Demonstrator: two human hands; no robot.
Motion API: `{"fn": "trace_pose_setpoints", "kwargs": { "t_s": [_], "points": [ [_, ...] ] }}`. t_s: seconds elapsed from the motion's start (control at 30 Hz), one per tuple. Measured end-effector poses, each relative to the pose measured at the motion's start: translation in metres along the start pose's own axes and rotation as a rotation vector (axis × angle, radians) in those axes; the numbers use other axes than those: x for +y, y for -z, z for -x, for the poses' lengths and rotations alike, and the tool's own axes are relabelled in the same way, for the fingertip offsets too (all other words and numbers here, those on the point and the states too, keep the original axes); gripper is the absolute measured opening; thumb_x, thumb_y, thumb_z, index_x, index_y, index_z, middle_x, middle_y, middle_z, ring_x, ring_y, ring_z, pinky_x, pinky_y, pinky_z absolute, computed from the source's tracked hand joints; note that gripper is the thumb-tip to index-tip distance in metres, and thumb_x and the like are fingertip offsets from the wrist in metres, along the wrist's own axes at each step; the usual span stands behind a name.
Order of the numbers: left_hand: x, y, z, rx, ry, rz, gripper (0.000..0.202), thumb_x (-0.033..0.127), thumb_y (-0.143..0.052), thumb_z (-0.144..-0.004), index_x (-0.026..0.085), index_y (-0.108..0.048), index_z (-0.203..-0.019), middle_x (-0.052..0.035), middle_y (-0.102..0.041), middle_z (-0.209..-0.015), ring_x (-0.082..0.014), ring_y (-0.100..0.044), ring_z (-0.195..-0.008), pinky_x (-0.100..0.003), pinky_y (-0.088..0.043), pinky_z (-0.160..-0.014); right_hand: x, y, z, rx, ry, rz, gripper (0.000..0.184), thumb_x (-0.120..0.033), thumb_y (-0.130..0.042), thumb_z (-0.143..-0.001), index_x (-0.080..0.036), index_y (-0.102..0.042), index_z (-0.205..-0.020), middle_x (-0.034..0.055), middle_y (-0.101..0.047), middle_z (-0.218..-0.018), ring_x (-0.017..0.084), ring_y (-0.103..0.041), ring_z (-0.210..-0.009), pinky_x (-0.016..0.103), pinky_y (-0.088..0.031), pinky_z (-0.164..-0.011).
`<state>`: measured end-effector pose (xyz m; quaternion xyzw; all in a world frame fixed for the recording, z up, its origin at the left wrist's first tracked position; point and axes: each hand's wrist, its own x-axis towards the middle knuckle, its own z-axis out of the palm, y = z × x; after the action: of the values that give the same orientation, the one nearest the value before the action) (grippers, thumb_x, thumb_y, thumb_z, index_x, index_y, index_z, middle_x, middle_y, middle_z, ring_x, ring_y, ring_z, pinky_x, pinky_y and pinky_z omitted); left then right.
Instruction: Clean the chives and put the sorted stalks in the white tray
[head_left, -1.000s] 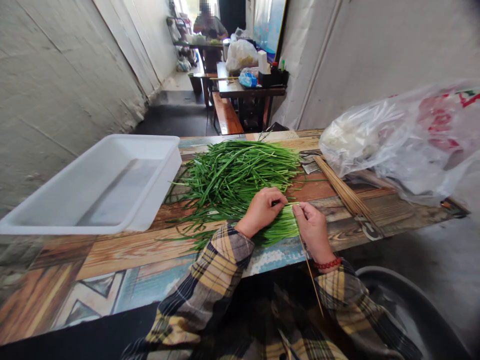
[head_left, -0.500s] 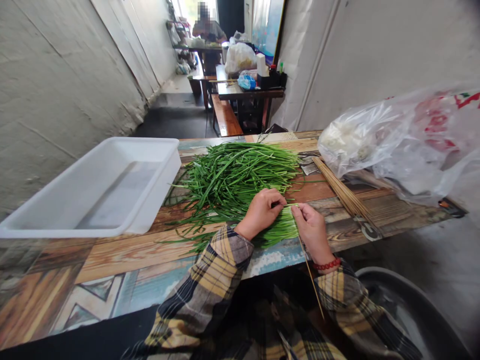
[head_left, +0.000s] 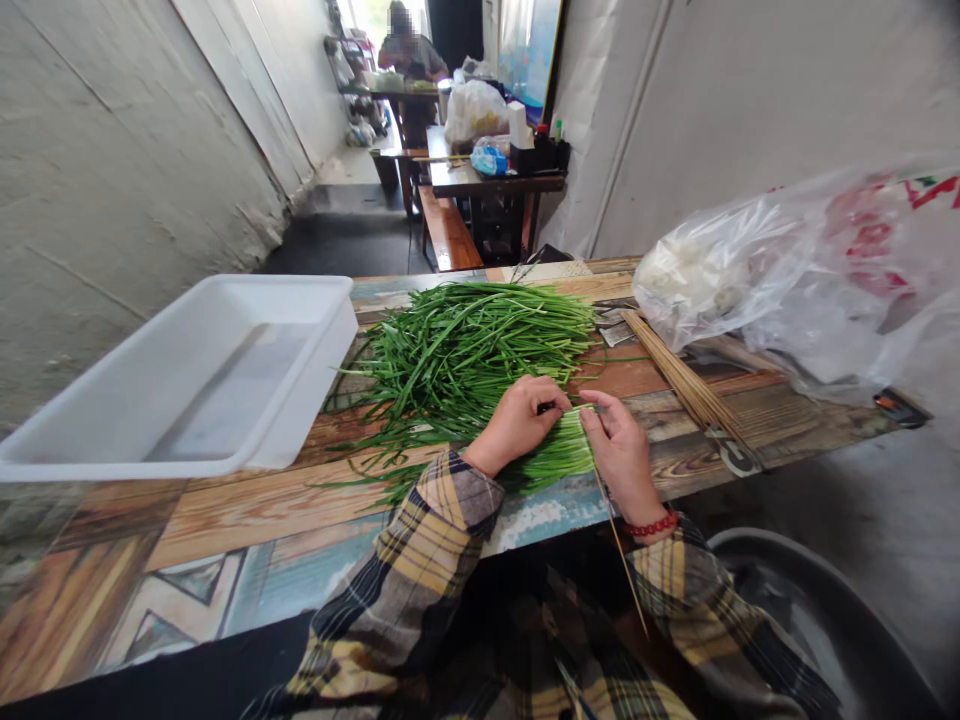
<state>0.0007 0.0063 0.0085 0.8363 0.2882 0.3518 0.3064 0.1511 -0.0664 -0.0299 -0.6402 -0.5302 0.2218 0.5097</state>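
Observation:
A thin bamboo skewer (head_left: 624,560) slants down past the table's front edge. Its upper part meets a flat row of garlic chives (head_left: 559,462), laid side by side with their pale ends to the right. My left hand (head_left: 521,420) rests over this row, fingers curled and pinching at the top stems. At the cut ends, my right hand (head_left: 621,450) has its thumb against the skewer and stems, with the index finger raised a little above. The skewer's tip is hidden among the stems and fingers. Behind both hands lies a large heap of loose chives (head_left: 465,335).
A white plastic tub (head_left: 300,410) stands at the left. On the right are a bundle of skewers (head_left: 675,375) and clear plastic bags (head_left: 795,290). A dark basin (head_left: 825,600) sits below the right edge. Farther off, a person (head_left: 412,60) is behind another table (head_left: 495,182).
My right index finger has lifted away from the thumb, opening the pinch at the stem ends. My left hand stays nearly in place; the view has shifted slightly.

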Motion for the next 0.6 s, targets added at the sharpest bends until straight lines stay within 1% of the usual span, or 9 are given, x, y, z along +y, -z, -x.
{"fn": "trace_pose_setpoints", "kwargs": {
  "t_s": [0.07, 0.13, 0.23, 0.33, 0.43, 0.53, 0.6],
  "points": [
    [0.0, 0.0002, 0.0, -0.004, 0.001, -0.005, 0.018, 0.004, -0.054, -0.075, 0.018, -0.066, -0.075, -0.0011, -0.067, -0.079, -0.0142, -0.057, -0.078, -0.029, -0.042, -0.079, -0.0004, 0.0003, 0.0001, -0.011, 0.014, 0.009, 0.033, -0.044, -0.051, -0.088, -0.02, -0.063, -0.108, -0.0052, -0.044, -0.053, 0.013, -0.04, -0.047, 0.024, -0.034, -0.046],
    [-0.0001, -0.0002, -0.0001, -0.007, 0.003, -0.008, 0.018, 0.004, -0.054, -0.075, 0.018, -0.066, -0.075, -0.0012, -0.067, -0.079, -0.0143, -0.057, -0.079, -0.029, -0.042, -0.079, 0.0005, -0.0003, -0.0004, -0.013, 0.024, -0.002, 0.031, -0.044, -0.05, -0.088, -0.019, -0.063, -0.103, -0.004, -0.049, -0.057, 0.012, -0.042, -0.048, 0.024, -0.036, -0.047],
    [0.0, -0.0014, -0.0002, -0.011, 0.003, -0.002, 0.019, 0.004, -0.053, -0.075, 0.018, -0.066, -0.075, -0.0012, -0.067, -0.079, -0.0143, -0.057, -0.078, -0.029, -0.042, -0.079, 0.0029, -0.0016, -0.0018, 0.003, 0.032, -0.011, 0.031, -0.046, -0.051, -0.087, -0.019, -0.061, -0.097, 0.0, -0.06, -0.068, 0.014, -0.051, -0.054, 0.026, -0.042, -0.054],
    [0.0014, -0.0025, 0.0004, -0.013, 0.003, 0.025, 0.018, 0.004, -0.053, -0.075, 0.017, -0.066, -0.074, -0.0016, -0.066, -0.078, -0.0142, -0.058, -0.077, -0.028, -0.044, -0.078, 0.0039, -0.0019, -0.0026, -0.003, 0.037, 0.015, 0.031, -0.046, -0.05, -0.087, -0.018, -0.061, -0.094, 0.002, -0.063, -0.072, 0.015, -0.055, -0.059, 0.027, -0.044, -0.057],
    [0.0041, -0.0027, 0.001, 0.012, 0.035, 0.053, 0.015, 0.006, -0.053, -0.077, 0.015, -0.066, -0.076, -0.0028, -0.065, -0.077, -0.0143, -0.059, -0.077, -0.027, -0.045, -0.075, 0.0035, -0.0019, -0.0028, -0.001, 0.04, 0.0, 0.031, -0.046, -0.05, -0.087, -0.018, -0.061, -0.095, 0.0034, -0.066, -0.077, 0.015, -0.058, -0.063, 0.027, -0.045, -0.06],
    [0.006, -0.0015, 0.0003, 0.05, 0.09, 0.056, 0.016, 0.011, -0.052, -0.082, 0.014, -0.067, -0.085, -0.0044, -0.067, -0.082, -0.0143, -0.06, -0.079, -0.026, -0.047, -0.075, 0.0029, -0.0024, -0.003, 0.004, 0.038, -0.034, 0.031, -0.046, -0.05, -0.087, -0.018, -0.06, -0.095, 0.0045, -0.067, -0.081, 0.017, -0.061, -0.068, 0.028, -0.047, -0.063],
    [0.0057, 0.0002, -0.0012, 0.043, 0.107, 0.04, 0.019, 0.015, -0.052, -0.084, 0.014, -0.068, -0.095, -0.0058, -0.068, -0.088, -0.0147, -0.061, -0.082, -0.026, -0.048, -0.078, 0.0022, -0.0029, -0.0032, 0.004, 0.04, -0.04, 0.03, -0.046, -0.05, -0.087, -0.019, -0.06, -0.096, 0.0046, -0.068, -0.083, 0.018, -0.062, -0.07, 0.029, -0.047, -0.065]
  ]
}}
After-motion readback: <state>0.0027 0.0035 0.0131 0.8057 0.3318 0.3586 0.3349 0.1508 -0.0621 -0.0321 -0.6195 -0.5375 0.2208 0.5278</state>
